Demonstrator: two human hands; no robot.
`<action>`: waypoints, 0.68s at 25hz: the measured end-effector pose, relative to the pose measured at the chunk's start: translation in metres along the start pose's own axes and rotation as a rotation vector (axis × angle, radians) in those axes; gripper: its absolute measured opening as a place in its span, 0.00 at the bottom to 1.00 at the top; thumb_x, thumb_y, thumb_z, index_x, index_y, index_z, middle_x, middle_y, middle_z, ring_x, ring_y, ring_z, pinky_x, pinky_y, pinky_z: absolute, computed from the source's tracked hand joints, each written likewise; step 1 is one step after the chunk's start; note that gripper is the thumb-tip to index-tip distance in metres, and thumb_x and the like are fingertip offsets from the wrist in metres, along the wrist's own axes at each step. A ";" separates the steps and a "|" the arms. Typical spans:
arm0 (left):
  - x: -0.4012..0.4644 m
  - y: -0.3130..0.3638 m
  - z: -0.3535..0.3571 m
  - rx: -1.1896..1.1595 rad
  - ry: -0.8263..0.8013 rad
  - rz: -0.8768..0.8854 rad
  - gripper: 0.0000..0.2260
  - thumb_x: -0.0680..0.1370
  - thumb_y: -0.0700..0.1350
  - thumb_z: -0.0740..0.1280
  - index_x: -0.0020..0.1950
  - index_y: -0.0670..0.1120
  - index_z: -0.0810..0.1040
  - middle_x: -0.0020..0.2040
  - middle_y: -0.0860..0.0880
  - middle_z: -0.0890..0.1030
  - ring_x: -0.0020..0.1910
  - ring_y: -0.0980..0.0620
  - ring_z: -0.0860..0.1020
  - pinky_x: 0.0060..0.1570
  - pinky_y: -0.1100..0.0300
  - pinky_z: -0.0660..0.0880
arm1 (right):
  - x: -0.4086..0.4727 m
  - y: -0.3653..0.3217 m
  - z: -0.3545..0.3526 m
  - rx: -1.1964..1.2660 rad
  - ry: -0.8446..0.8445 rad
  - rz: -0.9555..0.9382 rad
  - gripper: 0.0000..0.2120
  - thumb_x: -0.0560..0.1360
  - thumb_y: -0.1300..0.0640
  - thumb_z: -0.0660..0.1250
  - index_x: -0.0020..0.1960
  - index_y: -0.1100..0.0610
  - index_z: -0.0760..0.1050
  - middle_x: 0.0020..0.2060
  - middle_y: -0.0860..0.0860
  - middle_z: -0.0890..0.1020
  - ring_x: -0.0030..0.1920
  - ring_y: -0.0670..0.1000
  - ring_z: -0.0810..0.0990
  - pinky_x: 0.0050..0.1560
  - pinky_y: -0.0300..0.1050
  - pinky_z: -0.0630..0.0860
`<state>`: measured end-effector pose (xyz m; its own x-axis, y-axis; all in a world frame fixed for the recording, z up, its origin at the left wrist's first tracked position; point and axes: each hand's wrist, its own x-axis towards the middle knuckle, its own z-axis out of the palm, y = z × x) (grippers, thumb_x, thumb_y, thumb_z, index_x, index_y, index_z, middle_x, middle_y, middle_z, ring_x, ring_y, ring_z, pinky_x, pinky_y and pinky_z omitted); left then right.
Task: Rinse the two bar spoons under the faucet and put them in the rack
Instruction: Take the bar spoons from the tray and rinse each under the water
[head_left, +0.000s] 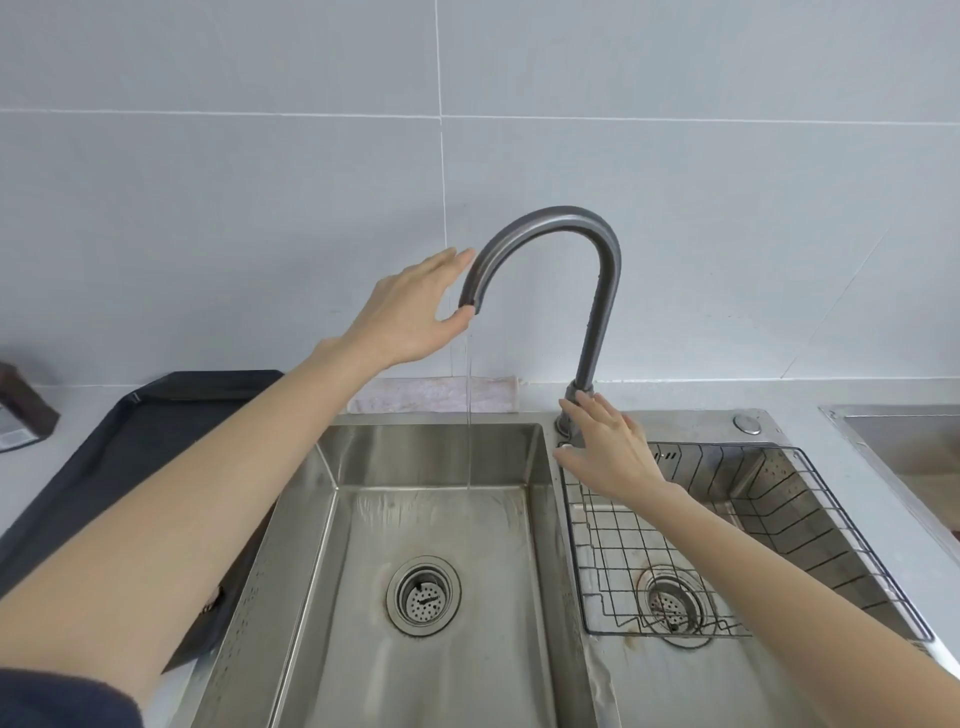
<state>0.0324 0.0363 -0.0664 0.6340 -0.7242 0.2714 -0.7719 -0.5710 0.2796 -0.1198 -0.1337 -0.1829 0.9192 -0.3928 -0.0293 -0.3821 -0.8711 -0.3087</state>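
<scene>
My left hand (410, 306), grip spread, touched the running faucet (597, 270) spout; my right hand (608, 447), spread, rested at its base, wire rack (779, 525) at four o'clock.

Head cam, looking down (wide-angle), close over sink (332, 519)

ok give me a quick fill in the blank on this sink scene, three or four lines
1. The left hand touches the faucet at its ____.
2. A thin stream of water falls into the ____ sink basin.
3. The wire rack sits in the ____ basin.
4. The right hand is at the faucet's ____.

Missing words: spout; left; right; base
</scene>
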 end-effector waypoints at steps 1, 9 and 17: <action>-0.011 -0.006 0.001 0.009 -0.018 -0.027 0.27 0.77 0.50 0.59 0.74 0.50 0.53 0.76 0.48 0.58 0.74 0.50 0.58 0.72 0.49 0.59 | -0.003 -0.007 0.002 -0.006 -0.012 -0.014 0.30 0.77 0.49 0.60 0.75 0.52 0.54 0.77 0.51 0.55 0.77 0.51 0.48 0.76 0.53 0.47; -0.083 -0.047 0.005 0.017 -0.127 -0.176 0.28 0.77 0.51 0.60 0.74 0.48 0.54 0.75 0.50 0.60 0.73 0.49 0.60 0.71 0.49 0.60 | -0.023 -0.075 0.023 0.029 -0.045 -0.113 0.29 0.76 0.48 0.61 0.74 0.51 0.55 0.77 0.53 0.53 0.77 0.52 0.49 0.76 0.52 0.47; -0.145 -0.105 0.024 -0.024 -0.243 -0.366 0.28 0.76 0.52 0.60 0.73 0.48 0.55 0.75 0.47 0.60 0.72 0.45 0.60 0.68 0.46 0.61 | -0.026 -0.145 0.058 0.096 -0.142 -0.139 0.29 0.76 0.50 0.61 0.74 0.53 0.57 0.76 0.53 0.59 0.76 0.52 0.54 0.76 0.51 0.49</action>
<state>0.0202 0.1923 -0.1571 0.8336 -0.5475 -0.0729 -0.4954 -0.7995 0.3396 -0.0832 0.0196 -0.1927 0.9692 -0.2193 -0.1116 -0.2459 -0.8793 -0.4078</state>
